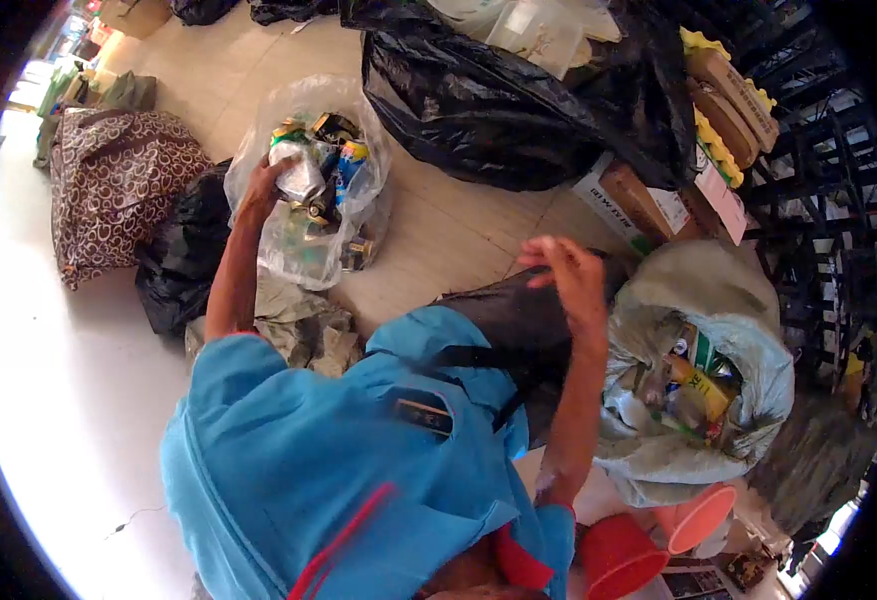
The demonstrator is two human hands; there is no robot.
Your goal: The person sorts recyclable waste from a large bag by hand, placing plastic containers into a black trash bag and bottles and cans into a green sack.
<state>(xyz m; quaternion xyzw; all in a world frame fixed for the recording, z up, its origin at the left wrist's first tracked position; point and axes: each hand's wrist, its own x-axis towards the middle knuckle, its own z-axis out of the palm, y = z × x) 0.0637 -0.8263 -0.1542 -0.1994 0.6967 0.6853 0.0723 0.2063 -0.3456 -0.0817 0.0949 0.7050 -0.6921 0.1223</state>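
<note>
My left hand [271, 182] reaches into a clear plastic bag [249, 160] on the floor, its fingers closed on a silvery crushed can [302, 174]. Around it in the bag lie several more cans, among them a blue and yellow can [351, 165]. My right hand [571, 275] is raised over the floor between the two bags, its fingers loosely bent and apart, holding nothing. To its lower right stands a large pale woven sack [649, 450] with its mouth rolled wide. Inside it I see mixed cans and a yellow carton [704, 390].
A big black bag [469, 110] with clear plastic containers [534, 38] on it lies ahead. Cardboard [729, 95] and dark crates [809, 130] line the right. A brown patterned bag [119, 185] and a black bag [184, 245] sit left; red tubs [619, 555] stand lower right.
</note>
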